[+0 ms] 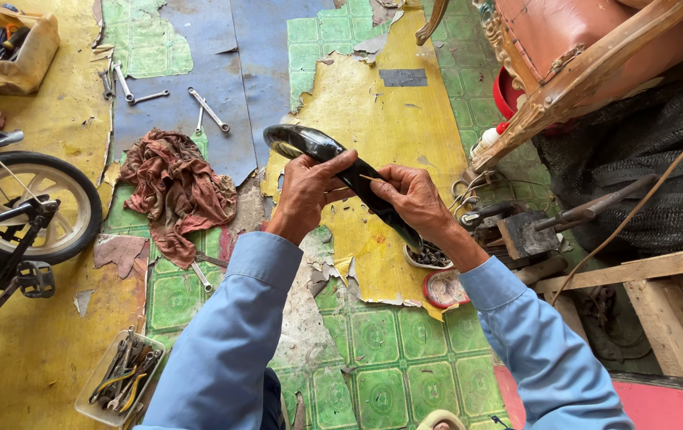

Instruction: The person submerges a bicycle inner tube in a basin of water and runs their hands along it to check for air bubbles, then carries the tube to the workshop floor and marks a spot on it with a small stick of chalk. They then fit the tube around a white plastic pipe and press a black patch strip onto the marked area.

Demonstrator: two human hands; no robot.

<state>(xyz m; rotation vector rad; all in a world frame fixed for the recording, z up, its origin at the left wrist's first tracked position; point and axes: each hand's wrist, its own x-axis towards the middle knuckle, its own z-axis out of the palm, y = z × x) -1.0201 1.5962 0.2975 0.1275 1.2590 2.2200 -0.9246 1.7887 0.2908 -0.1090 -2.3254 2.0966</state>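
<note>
Both hands are gripping a black rubber tube (333, 171) above the worn floor (373, 111). The left hand (305, 191) is closing around its upper curve, and the right hand (413, 195) is pinching the lower stretch, perhaps with a thin sliver between its fingertips. A reddish rag (174, 187) is lying nearby, beside a small bicycle wheel (31, 203).

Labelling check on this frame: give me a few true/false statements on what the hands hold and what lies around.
1. Both hands, left hand and right hand, hold the black curved fender. True.
2. The reddish rag lies to the right of the hands. False: it lies to their left.
3. Loose wrenches lie on the floor beyond the rag. True.
4. The small bicycle wheel is on the right edge. False: it is at the left edge.
</note>
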